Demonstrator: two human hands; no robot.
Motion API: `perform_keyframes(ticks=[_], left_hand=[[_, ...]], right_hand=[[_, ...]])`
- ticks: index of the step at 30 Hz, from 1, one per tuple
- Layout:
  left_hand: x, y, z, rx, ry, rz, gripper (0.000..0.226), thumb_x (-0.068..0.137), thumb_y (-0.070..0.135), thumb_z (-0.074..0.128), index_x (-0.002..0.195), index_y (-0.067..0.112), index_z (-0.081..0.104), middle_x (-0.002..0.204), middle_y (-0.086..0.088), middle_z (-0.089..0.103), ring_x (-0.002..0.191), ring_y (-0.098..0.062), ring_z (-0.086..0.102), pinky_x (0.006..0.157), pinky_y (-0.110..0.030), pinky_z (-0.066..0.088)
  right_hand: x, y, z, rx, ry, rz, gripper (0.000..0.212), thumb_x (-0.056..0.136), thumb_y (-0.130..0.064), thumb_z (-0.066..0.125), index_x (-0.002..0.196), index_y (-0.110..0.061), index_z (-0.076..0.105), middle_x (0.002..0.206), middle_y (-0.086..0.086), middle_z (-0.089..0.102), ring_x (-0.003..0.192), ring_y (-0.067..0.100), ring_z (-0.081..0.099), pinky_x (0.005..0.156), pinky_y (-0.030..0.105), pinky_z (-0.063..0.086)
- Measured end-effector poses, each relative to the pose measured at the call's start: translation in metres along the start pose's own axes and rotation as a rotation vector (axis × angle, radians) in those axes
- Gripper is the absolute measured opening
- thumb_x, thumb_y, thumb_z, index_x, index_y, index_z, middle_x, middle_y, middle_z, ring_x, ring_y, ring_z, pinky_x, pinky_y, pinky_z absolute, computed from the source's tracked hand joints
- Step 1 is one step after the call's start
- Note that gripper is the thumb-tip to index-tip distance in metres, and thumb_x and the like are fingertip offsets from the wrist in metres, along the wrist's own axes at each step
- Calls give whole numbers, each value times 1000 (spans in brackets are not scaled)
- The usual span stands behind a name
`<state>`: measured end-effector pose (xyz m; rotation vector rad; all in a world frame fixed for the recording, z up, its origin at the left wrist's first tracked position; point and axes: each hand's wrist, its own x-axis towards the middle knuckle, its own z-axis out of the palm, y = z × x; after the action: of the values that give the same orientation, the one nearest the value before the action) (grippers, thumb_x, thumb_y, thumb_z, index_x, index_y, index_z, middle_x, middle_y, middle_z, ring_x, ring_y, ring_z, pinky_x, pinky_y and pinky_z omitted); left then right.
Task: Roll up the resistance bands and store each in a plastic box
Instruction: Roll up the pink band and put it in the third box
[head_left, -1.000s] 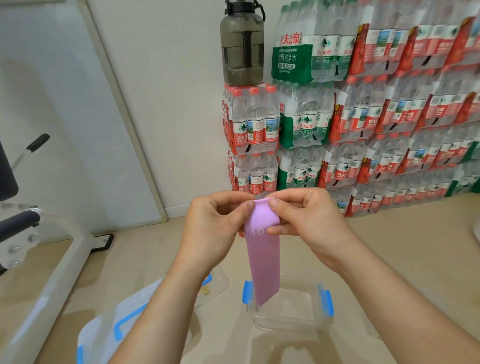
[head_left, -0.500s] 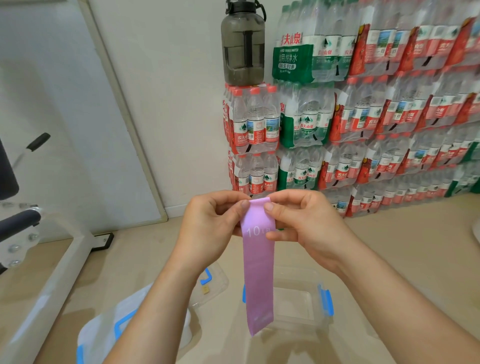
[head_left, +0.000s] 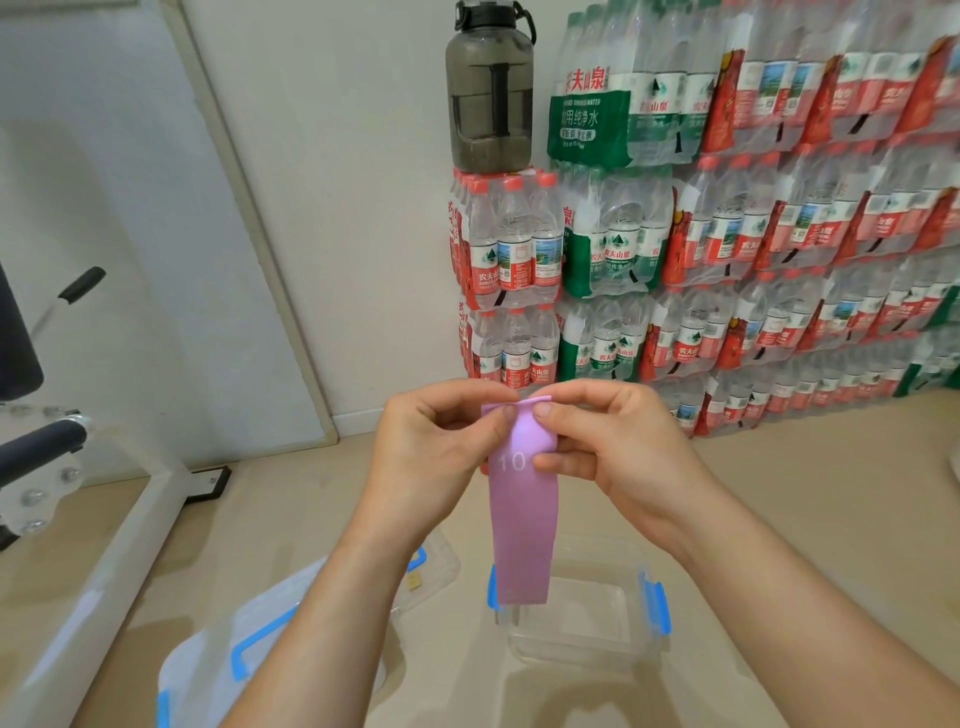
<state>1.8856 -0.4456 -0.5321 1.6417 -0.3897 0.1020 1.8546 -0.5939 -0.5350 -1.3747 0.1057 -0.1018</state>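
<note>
Both hands, left hand (head_left: 441, 457) and right hand (head_left: 618, 447), pinch the purple band's (head_left: 522, 530) top end; its long axis hangs straight down over the clear box (head_left: 587, 623).

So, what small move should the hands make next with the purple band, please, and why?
Probably turn the pinched top edge over and downward to build the roll. The left hand and right hand pinch the top of the flat purple resistance band; only a small fold shows there, and the rest hangs unrolled over the open clear plastic box.
</note>
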Motion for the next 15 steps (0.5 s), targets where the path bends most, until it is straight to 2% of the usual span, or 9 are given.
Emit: perform_keyframes(ticks=[3,6,9,12,15], left_hand=[[0,1,-1,-17,-29,-3,32,82,-5,65,72,23,75,64,1,67,60,-16,58,55,-28,51],[0,1,-2,-23,-66,-3,31,83,-9,60,74,16,76,68,-11,67,63,-21,56,57,-30,51],[0,2,-2,20,-79,-1,30,81,-11,57,72,11,75,71,-21,67,62,-21,56,55,-25,49],[-1,4,0,70,-80,-9,30,79,-11,57,69,11,74,65,-11,67,59,-15,55,53,-18,47],[-1,6,-2,69,-89,-28,29,78,-12,57,72,10,75,70,-13,70,61,-15,58,56,-19,50]], right_hand=[[-1,-2,-2,67,-29,38,14,86,0,61,96,1,71,100,29,69,74,28,68,56,23,57],[-1,-3,-3,112,-64,71,16,85,3,59,96,2,70,96,29,69,70,26,68,54,22,57],[0,-3,-3,105,-80,85,20,85,6,54,95,3,71,92,24,71,64,22,68,54,22,57],[-1,-4,-5,96,-96,90,21,86,6,50,93,6,70,91,23,73,66,21,68,55,22,57],[-2,-5,-5,49,-92,60,13,85,-1,60,91,4,71,87,20,73,67,20,67,55,22,56]])
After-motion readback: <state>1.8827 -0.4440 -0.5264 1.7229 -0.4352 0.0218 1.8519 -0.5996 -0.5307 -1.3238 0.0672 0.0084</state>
